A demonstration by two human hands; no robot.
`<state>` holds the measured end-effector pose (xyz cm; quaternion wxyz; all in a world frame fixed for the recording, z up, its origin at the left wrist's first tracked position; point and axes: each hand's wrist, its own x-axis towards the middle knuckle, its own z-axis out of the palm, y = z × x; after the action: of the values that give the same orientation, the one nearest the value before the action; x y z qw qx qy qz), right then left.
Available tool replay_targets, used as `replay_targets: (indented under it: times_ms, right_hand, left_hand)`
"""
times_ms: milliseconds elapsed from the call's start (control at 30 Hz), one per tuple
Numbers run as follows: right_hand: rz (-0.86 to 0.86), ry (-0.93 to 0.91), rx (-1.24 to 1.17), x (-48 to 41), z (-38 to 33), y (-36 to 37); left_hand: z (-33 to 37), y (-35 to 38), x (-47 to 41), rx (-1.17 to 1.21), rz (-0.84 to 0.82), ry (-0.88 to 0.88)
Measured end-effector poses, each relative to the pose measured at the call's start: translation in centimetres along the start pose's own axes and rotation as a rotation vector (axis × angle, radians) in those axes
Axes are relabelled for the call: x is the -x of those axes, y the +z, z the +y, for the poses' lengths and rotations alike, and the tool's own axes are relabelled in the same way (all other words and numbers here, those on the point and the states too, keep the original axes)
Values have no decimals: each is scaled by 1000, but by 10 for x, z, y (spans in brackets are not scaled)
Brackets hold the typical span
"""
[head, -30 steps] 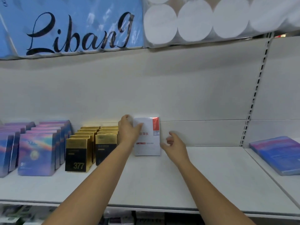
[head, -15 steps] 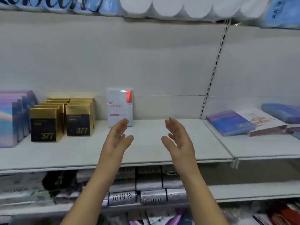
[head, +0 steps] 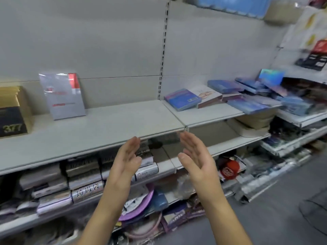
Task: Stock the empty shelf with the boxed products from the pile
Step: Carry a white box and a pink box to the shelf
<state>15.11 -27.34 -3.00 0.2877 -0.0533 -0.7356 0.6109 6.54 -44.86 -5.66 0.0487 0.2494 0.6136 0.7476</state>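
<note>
A white box with a red corner stands upright at the back of the pale shelf, leaning on the back wall. To its left stand gold-and-black boxes marked 377. A loose pile of blue and white boxes lies flat on the neighbouring shelf section to the right. My left hand and my right hand hover in front of the shelf edge, palms facing each other, fingers straight, holding nothing.
A slotted upright divides the two shelf sections. Lower shelves hold stacked packets, a purple plate and a red item. Grey floor opens at the lower right.
My hands let go of the white box and drew back from it to the shelf front. The view has swung right and down, bringing the box pile into sight.
</note>
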Motion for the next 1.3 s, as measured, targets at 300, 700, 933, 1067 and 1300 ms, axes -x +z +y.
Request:
replay_targets:
  times_ms: [300,700,933,1067,1300]
  right_hand:
    - [79,51,-3,2,9,-127]
    - [112,144,-17,-68,47,-332]
    - [64,134,-9,-151,75,-358]
    - [-5,142,37,-217,96,-352]
    - [-154,228,186,-345,116,-326]
  left_hand:
    - [-17,125,-18,37,-93,-28]
    - [-57,318,-93,-31,-105,-111]
    - [-63,351,-145,-110,-30,-72]
    - [-72,349,-198,-159,43,-66]
    - [-77,323,-292,-273,225,-91]
